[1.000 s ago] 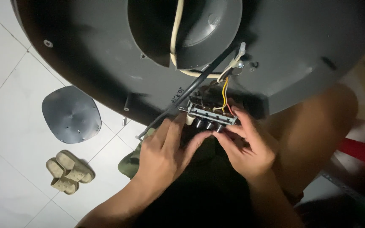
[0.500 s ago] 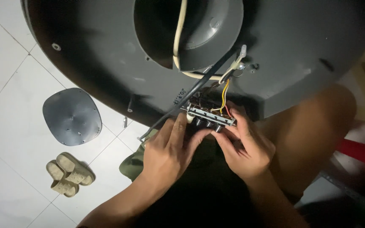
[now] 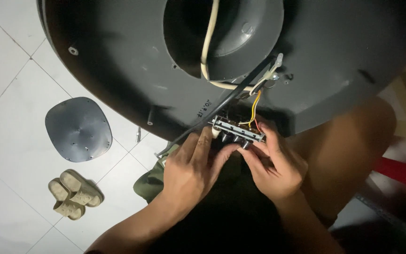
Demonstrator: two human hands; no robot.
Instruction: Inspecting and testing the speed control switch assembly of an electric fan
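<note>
We hold a small metal-framed switch block with dark push buttons (image 3: 238, 130) between both hands, just under the rim of a large dark grey round plastic base (image 3: 118, 61). Our left hand (image 3: 191, 167) pinches its left end with thumb and fingers; our right hand (image 3: 276, 164) grips its right end. Yellow and red wires (image 3: 255, 104) rise from the block into the base. A grey oval plate (image 3: 78, 129) and beige sandals (image 3: 74, 194) lie on the white tiled floor (image 3: 5, 84).

Grey oval plate (image 3: 78, 129) on white tiled floor (image 3: 5, 80), beige sandals (image 3: 74, 194)
</note>
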